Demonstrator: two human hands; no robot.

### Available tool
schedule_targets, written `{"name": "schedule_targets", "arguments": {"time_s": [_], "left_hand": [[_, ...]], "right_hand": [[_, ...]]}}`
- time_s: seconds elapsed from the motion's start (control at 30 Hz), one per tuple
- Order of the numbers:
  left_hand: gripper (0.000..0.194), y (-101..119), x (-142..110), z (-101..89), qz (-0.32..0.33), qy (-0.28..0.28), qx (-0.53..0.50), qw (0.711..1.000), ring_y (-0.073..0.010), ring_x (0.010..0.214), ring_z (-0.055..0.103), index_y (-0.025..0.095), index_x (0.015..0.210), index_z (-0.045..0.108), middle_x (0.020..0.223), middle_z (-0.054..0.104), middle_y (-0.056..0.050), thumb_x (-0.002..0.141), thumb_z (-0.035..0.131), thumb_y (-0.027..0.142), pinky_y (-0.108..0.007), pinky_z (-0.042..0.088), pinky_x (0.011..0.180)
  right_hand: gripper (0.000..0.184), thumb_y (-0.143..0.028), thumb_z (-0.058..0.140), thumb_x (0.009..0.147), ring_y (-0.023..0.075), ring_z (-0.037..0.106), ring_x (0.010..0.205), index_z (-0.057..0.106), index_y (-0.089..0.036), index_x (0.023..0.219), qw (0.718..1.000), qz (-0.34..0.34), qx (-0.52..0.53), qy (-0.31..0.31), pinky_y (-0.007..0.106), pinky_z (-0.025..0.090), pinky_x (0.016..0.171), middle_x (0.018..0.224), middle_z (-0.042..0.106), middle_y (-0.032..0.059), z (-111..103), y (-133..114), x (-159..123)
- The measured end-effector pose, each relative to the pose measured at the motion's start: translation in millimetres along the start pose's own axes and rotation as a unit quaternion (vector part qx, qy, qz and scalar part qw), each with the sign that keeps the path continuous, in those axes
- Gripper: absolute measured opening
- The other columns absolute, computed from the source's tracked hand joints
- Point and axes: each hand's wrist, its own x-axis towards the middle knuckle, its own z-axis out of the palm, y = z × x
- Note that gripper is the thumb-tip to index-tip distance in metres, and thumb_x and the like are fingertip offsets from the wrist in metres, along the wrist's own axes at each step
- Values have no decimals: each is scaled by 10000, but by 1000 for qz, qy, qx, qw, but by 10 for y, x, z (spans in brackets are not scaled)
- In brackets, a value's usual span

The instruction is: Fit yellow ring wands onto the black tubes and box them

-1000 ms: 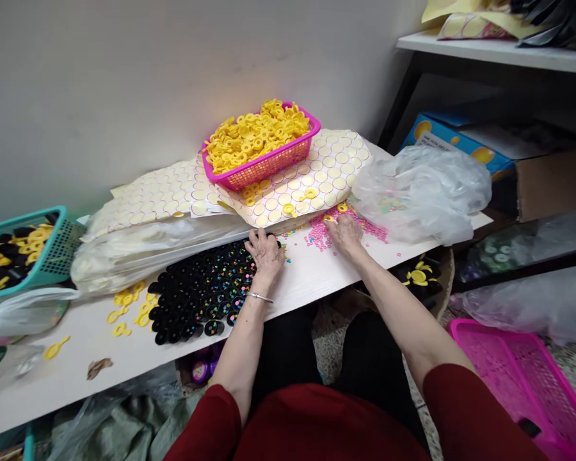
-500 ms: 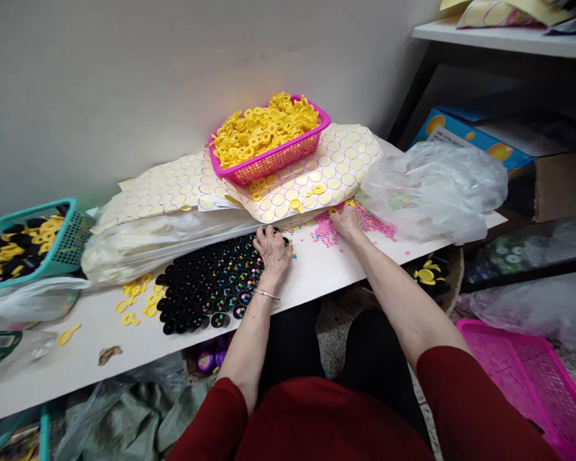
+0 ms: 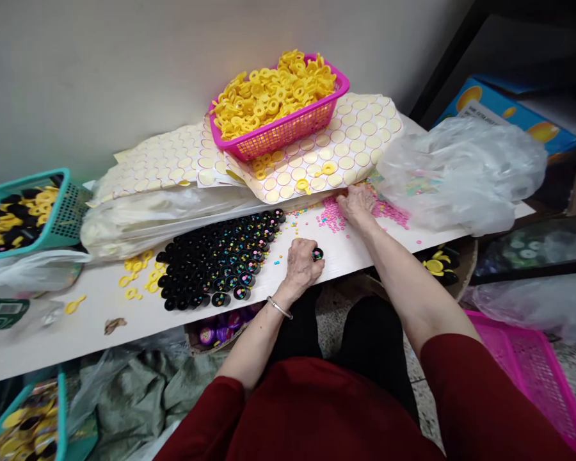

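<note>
My left hand (image 3: 303,264) is closed around one small black cup (image 3: 317,254) near the table's front edge, its open top facing up. To its left stand rows of black cups (image 3: 211,262), many with small coloured pellets inside. My right hand (image 3: 358,206) reaches into a pile of small pink pellets (image 3: 333,216) beside the sticker sheets. Its fingers are curled down and pressed together; what they hold, if anything, is hidden. A few loose coloured pellets (image 3: 276,262) lie between the cups and my left hand.
A pink basket (image 3: 292,133) of yellow ring-shaped pieces sits on sticker sheets (image 3: 360,137) at the back. Clear plastic bags (image 3: 465,169) lie at right. A teal basket (image 3: 57,221) holds black and yellow parts at left. Yellow pieces (image 3: 139,275) lie beside the cups.
My left hand has moved right and toward me, away from the cup rows, with a black cup now in it. My right hand stays at the pink pellets. The view has shifted slightly.
</note>
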Motion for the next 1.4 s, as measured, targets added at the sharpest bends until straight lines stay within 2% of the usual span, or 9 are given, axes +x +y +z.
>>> {"name": "schedule_targets", "arguments": {"time_s": [0.17,0.27,0.37,0.53,0.7,0.9,1.1,1.27,1.4], "left_hand": [[304,-99,19,27,-17,-2,-86,996,-218,891,522,202,896,604,863,619,-38,599,661,169,-363,454,812],[487,-146,-9,16,-59,4,-138,989,-227,926,535,186,986,610,947,636,-54,509,697,140,-377,468,832],[535,-190,-82,-4,-108,4,-229,967,-219,948,563,158,1030,606,1019,637,-80,499,652,105,-349,488,795],[300,-211,-167,-53,-195,30,-406,892,-152,855,619,155,900,632,904,668,-51,623,520,128,-294,488,767],[193,-154,-130,-91,-265,48,-467,842,-83,606,528,135,807,647,690,626,1,650,611,241,-226,418,593],[150,-101,-86,-88,-229,30,-467,854,-61,537,436,136,716,657,585,544,31,700,598,273,-206,358,544],[136,-73,-27,-79,-195,35,-414,889,-96,669,529,146,688,684,680,606,4,722,622,262,-217,413,644],[123,-53,0,-80,-169,38,-351,920,-110,693,549,156,649,697,667,607,2,730,605,167,-240,430,699],[153,-18,-13,-80,-153,44,-337,928,-110,676,543,156,633,691,658,596,0,748,590,162,-245,433,692]], "right_hand": [[412,-239,549,734,322,530,1013,580,-31,1088,998,55,24,-11,429,398,849,1123,578,235,-40,-99,68],[364,-281,531,760,286,539,961,602,-50,1033,996,73,55,19,409,399,824,1039,616,205,-172,-79,-93],[307,-352,553,761,253,545,910,630,-123,949,994,-13,106,20,398,413,814,951,640,124,-268,-13,-477],[252,-406,620,754,235,547,891,656,-216,915,953,-231,181,-78,383,434,805,904,649,58,-294,64,-1227],[262,-411,573,809,254,521,903,668,-232,974,946,-294,104,-89,386,429,789,947,644,76,-282,9,-1449],[298,-423,512,848,261,502,890,671,-205,974,941,-328,20,-87,388,411,772,951,642,89,-279,-61,-1397],[275,-398,508,849,257,501,899,678,-209,955,940,-325,22,-102,383,420,776,960,633,92,-266,-98,-1381],[278,-438,565,810,232,548,881,691,-210,909,943,-263,154,-134,369,449,793,904,634,72,-224,-44,-1363],[322,-460,515,839,186,592,831,693,-199,902,919,-162,333,-136,325,468,764,874,644,48,-106,23,-1420]]}}
